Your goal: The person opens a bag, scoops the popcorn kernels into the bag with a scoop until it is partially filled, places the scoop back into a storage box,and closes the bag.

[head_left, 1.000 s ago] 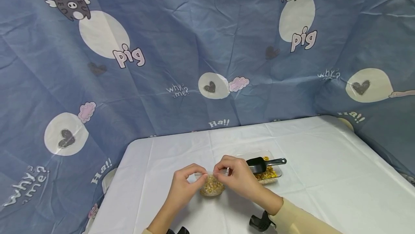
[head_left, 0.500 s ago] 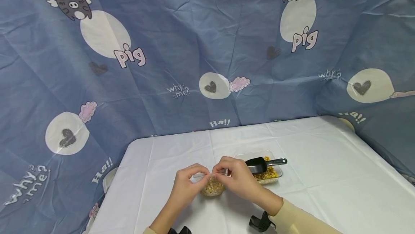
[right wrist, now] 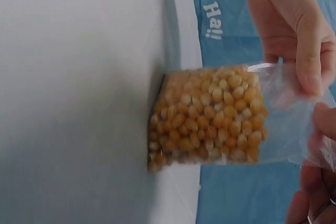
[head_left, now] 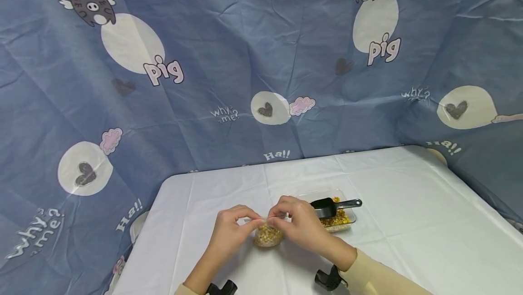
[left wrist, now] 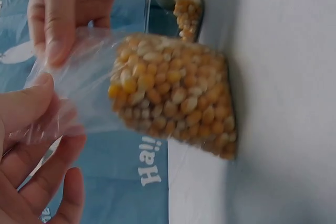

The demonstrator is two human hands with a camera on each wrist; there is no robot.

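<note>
A clear plastic bag (left wrist: 173, 90) filled with corn kernels stands upright on the white table, its lower part packed and its top bare. My left hand (head_left: 230, 228) pinches the bag's top edge between thumb and index finger. Close beside it, my right hand (head_left: 297, 222) pinches the same edge, thumb tips nearly meeting. In the right wrist view the bag (right wrist: 210, 116) shows yellow and pale kernels, with both hands at its clear top. Whether the bag's mouth is sealed, I cannot tell.
Behind my right hand is a clear rectangular container (head_left: 352, 220) with corn kernels in it. A black scoop (head_left: 327, 208) lies across it, handle pointing right. The white tablecloth (head_left: 408, 204) reaches back to a blue printed curtain (head_left: 229, 59).
My left hand has shifted slightly along the bag's top edge, first toward the right hand and then back a little left. The right hand keeps its pinch; container and scoop stay put.
</note>
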